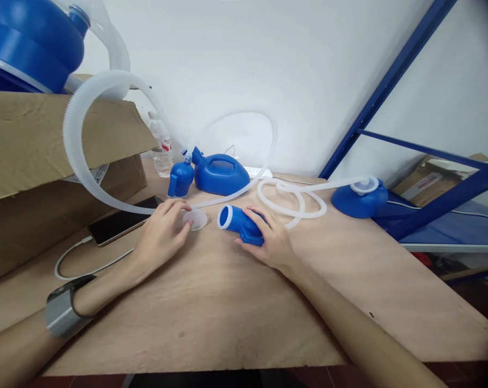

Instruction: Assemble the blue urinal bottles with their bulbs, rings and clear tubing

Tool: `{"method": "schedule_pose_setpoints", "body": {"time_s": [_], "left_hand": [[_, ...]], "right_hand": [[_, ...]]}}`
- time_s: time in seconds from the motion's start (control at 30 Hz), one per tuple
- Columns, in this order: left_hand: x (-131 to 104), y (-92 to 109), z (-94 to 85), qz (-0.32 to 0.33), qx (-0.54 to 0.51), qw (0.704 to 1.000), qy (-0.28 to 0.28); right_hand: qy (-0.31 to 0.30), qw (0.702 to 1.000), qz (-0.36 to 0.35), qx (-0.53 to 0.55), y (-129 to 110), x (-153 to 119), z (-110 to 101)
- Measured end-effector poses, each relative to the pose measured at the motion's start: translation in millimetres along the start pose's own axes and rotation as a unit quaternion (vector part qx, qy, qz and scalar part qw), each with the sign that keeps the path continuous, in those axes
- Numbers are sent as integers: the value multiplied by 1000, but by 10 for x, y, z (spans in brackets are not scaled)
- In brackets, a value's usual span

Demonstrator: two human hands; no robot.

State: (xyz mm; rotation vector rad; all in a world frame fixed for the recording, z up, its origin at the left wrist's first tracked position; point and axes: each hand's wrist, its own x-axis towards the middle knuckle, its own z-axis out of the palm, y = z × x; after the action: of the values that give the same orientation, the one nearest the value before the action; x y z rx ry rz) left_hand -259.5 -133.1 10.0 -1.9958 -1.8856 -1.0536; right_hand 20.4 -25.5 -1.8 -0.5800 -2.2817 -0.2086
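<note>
Right fingers (259, 220) wrapped round the blue cylindrical piece (232, 218) with a white rim, holding it on its side just above or on the bench (228, 302), can't tell which; I have its open mouth facing left, toward my other hand. The right hand (274, 247) covers its rear end, thumb low by the small blue lug underneath. My left hand (163, 229) is curved with thumb and index apart, at the left edge of a translucent round cap (197, 220); can't tell whether it's pinched or only touched. Cap sits left of the blue piece, near it, not touching. Gray-strapped watch (64, 310) on my left wrist. Behind the hands: small blue bottle (181, 179) and blue jug with a handle (222, 175), side by side, power strip (258, 172) by the wall. Clear water bottle (161, 148) back left, beside the cardboard box (58, 134), which has a large blue container (37, 40) on top. Phone (120, 221) partly behind my left hand, white cable (60, 258) plugged in. White hose (308, 207) coils right of the right hand and runs to a blue, white-capped container (359, 200) beside the blue shelf frame (363, 121).
</note>
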Motion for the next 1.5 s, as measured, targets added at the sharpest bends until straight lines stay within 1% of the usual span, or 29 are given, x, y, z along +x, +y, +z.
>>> {"method": "schedule_pose_setpoints", "body": {"time_s": [0.07, 0.1, 0.13, 0.2, 0.27, 0.3, 0.37, 0.43, 0.5, 0.6, 0.7, 0.77, 0.83, 0.93, 1.0, 1.07, 1.1, 1.13, 1.2, 1.27, 1.33, 1.4, 1.5], "left_hand": [[-5, 49, -5, 81, 4, 996, 26], [-9, 96, -13, 121, -14, 992, 25], [-15, 153, -23, 153, -43, 987, 11], [-25, 277, -49, 180, -114, 976, -53], [-30, 375, -76, 166, -161, 967, -108], [-29, 405, -90, 159, -172, 965, -120], [-21, 425, -119, 167, -187, 960, -128], [-7, 410, -151, 188, -199, 951, -143], [7, 387, -187, 194, -213, 941, -179], [25, 360, -232, 179, -229, 931, -220], [19, 334, -251, 168, -250, 921, -245], [0, 312, -248, 143, -279, 915, -256], [-12, 289, -240, 111, -297, 919, -234], [12, 248, -229, 69, -267, 949, -152], [47, 210, -220, 26, -229, 967, -110], [72, 164, -199, -15, -191, 976, -103], [76, 140, -181, -21, -172, 979, -109], [71, 118, -156, -11, -151, 981, -121], [44, 83, -90, 52, -109, 982, -142], [3, 64, -15, 125, -63, 980, -142], [-36, 56, 47, 175, -21, 976, -131], [-62, 51, 87, 201, 8, 972, -121], [-73, 37, 110, 213, 32, 972, -98]], "right_hand": [[-2, 1000, -12, -3, -44, 6, -5], [1, 1000, -21, -5, -78, 12, -8], [5, 999, -31, -7, -117, 18, -11], [11, 999, -52, -6, -196, 27, -15], [9, 998, -68, -3, -250, 26, -15], [7, 997, -76, -4, -262, 21, -11], [-1, 995, -96, -10, -255, 3, 2], [-6, 992, -125, -20, -222, -15, 21], [-9, 987, -158, -29, -187, -23, 38], [-3, 982, -187, -38, -163, -11, 43], [11, 978, -206, -42, -149, 12, 26], [17, 975, -219, -38, -129, 21, 11], [21, 975, -218, -38, -104, 23, -2], [19, 978, -198, -59, -60, 14, -10], [9, 980, -183, -75, -14, 2, -6], [-3, 986, -144, -81, 54, -13, 1], [-11, 990, -117, -80, 95, -20, 4], [-20, 993, -89, -76, 136, -26, 8], [-45, 996, -37, -62, 210, -36, 15], [-77, 996, 2, -38, 253, -41, 25], [-105, 994, 34, -13, 257, -40, 38], [-119, 991, 52, 9, 229, -33, 48], [-131, 989, 55, 32, 155, -14, 48]]}}
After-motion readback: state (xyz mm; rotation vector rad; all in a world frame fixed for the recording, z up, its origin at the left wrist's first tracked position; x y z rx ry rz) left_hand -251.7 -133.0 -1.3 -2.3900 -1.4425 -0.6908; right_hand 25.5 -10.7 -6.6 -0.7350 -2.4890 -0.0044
